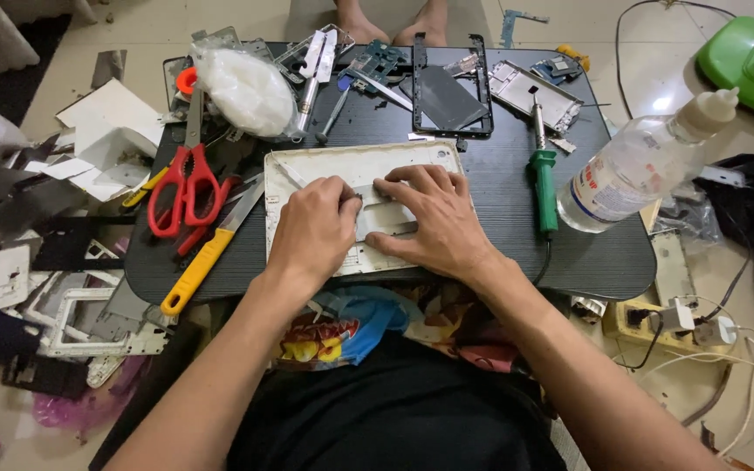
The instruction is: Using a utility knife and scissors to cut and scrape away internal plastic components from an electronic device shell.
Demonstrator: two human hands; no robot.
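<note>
Both hands press on a white tablet shell at the near middle of the black bench.

The left hand (311, 228) and right hand (434, 218) lie flat on the shell (359, 166), fingers together, clamping nothing. Red scissors (187, 183) crowd the left edge, a green soldering iron (544, 179) the right; little free room.

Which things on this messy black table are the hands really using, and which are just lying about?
In use:
- left hand and right hand, both pressing on the flat white rectangular device shell

Just lying about:
- red-handled scissors
- yellow-handled utility knife
- green-handled soldering iron
- clear plastic squeeze bottle
- black rectangular phone frame
- white plastic bag
</note>
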